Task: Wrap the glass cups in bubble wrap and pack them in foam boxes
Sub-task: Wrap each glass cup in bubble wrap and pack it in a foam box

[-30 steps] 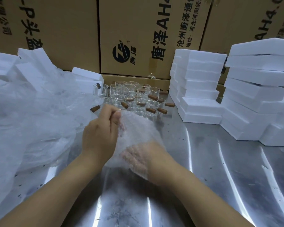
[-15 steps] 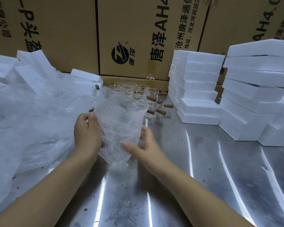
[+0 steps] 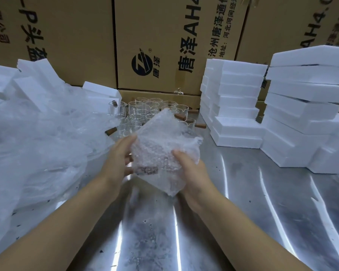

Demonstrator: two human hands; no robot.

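Over the near tabletop (image 3: 243,222), your left hand (image 3: 116,155) and right hand (image 3: 193,174) hold the bubble wrap (image 3: 160,145), fingers (image 3: 128,159) curled round it, likely to keep the wrapped cup (image 3: 148,170), its brown handle showing through, from slipping. Beyond wait bare glass cups (image 3: 137,111); foam boxes (image 3: 237,106) stack to the right.

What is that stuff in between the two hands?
A bundle of bubble wrap, held by the left hand and right hand, with a brown cup handle showing through. The head view shows it.
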